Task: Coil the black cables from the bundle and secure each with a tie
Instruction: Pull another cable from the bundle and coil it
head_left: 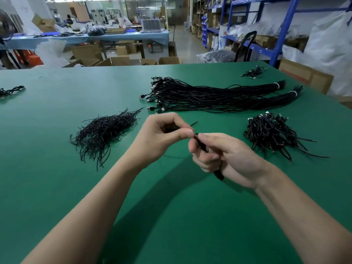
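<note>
A coiled black cable (201, 144) is sitting in the right hand (228, 157), whose fingers are curling round it. Its upper end is showing between thumb and forefinger, and its lower end is poking out below the palm. The left hand (162, 136) is pinching a thin black tie (194, 123) between thumb and forefinger, right at the top of the coil. The tie's free end is sticking up and away past the fingertips. Both hands are hovering over the middle of the green bench (57, 111).

Beyond them, toward the far edge, the bundle of long black cables (209, 98) is lying flat. White bands are holding it together at its right end, and its plugs are fanning out at the left. A loose pile of ties (104, 132) is lying left of the hands. A heap of coiled cables (270, 132) is resting toward the right edge. A small clump of cables (254, 71) is lying near the far right corner, and another clump (11, 90) is lying at the left edge.
</note>
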`<state>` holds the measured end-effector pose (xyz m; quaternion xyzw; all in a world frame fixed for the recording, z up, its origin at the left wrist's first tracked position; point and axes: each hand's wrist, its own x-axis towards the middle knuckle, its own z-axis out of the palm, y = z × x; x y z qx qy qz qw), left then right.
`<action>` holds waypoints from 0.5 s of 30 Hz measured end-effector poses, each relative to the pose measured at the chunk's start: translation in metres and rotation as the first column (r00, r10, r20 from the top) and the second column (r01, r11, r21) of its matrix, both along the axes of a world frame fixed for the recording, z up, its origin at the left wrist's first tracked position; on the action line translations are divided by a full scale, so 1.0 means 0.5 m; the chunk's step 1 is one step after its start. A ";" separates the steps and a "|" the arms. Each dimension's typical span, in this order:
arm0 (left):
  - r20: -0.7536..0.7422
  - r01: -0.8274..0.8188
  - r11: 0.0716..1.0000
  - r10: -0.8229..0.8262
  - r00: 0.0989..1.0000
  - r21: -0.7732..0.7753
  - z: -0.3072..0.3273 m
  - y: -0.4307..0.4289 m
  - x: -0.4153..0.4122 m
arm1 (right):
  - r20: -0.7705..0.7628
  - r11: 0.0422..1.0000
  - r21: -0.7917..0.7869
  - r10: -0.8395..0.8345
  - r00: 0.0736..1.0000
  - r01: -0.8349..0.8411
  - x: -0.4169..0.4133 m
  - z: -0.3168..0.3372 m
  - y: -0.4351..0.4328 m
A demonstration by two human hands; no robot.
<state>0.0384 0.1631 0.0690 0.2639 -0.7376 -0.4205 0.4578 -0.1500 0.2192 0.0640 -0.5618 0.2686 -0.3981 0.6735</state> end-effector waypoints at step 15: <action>0.444 0.028 0.835 0.264 0.856 -0.550 0.020 0.042 -0.024 | -0.360 0.630 -0.669 -0.739 0.569 0.394 -0.003 0.006 -0.035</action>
